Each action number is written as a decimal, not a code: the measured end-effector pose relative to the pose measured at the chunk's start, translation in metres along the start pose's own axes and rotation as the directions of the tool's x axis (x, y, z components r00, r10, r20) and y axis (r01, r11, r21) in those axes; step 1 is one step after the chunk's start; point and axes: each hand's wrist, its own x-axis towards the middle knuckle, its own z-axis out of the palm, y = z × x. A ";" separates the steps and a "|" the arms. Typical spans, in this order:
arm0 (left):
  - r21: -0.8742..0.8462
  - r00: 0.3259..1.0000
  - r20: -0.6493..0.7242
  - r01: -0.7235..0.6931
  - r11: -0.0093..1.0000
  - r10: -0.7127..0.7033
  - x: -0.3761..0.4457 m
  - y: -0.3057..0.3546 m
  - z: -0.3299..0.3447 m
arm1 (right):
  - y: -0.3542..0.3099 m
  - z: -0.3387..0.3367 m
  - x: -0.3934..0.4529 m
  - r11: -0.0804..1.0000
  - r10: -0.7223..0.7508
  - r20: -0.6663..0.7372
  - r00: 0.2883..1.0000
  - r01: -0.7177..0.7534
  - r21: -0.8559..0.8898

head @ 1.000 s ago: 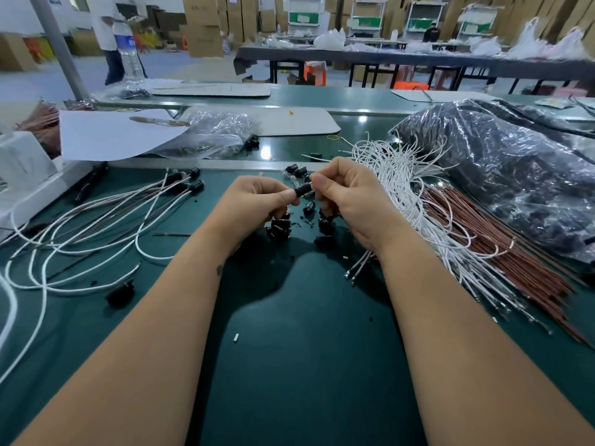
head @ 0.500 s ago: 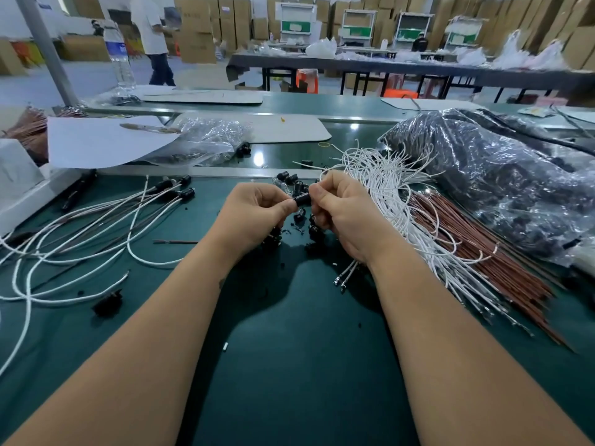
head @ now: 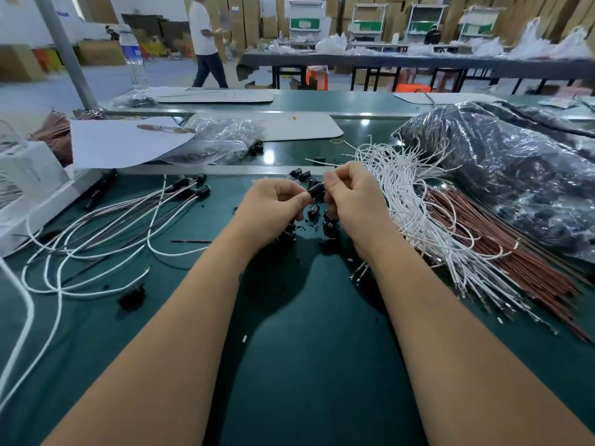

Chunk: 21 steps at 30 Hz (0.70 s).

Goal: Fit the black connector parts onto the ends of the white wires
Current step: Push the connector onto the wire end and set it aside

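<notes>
Centrally, left hand (head: 273, 204) and right hand (head: 357, 194) fingers pinching black connector (head: 316, 189), white wires (head: 415, 220) just right, bare green mat (head: 322, 365) near edge.

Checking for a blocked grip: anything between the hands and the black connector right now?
Nothing visible. The left hand and right hand both pinch the black connector directly, held above the loose connectors.

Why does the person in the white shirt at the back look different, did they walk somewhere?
Yes. The person in the white shirt has walked to the right: earlier they stood close by the water bottle, and now they are well to its right, nearer the dark table.
</notes>
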 end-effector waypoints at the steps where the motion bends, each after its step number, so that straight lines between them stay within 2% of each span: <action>1: -0.002 1.000 -0.019 0.002 1.000 -0.002 0.000 -0.001 -0.001 | -0.001 -0.001 0.000 1.000 -0.006 -0.032 0.999 0.007 0.021; 4: 0.010 0.996 -0.078 0.040 0.999 -0.039 0.000 -0.002 -0.002 | -0.004 -0.007 0.000 0.989 0.030 -0.106 0.994 -0.014 0.147; 9: -0.100 0.980 -0.162 0.102 0.990 -0.117 0.002 -0.001 -0.001 | -0.005 -0.013 0.001 0.975 0.060 -0.101 0.993 -0.037 0.219; 17: -0.272 0.967 -0.255 -0.074 0.959 0.002 0.004 0.008 0.001 | -0.004 -0.011 0.003 0.962 0.076 -0.061 0.995 -0.057 0.265; 21: -0.368 0.967 -0.246 -0.158 0.916 0.067 0.001 0.014 0.000 | -0.005 -0.010 0.003 0.952 0.114 -0.039 0.993 -0.098 0.289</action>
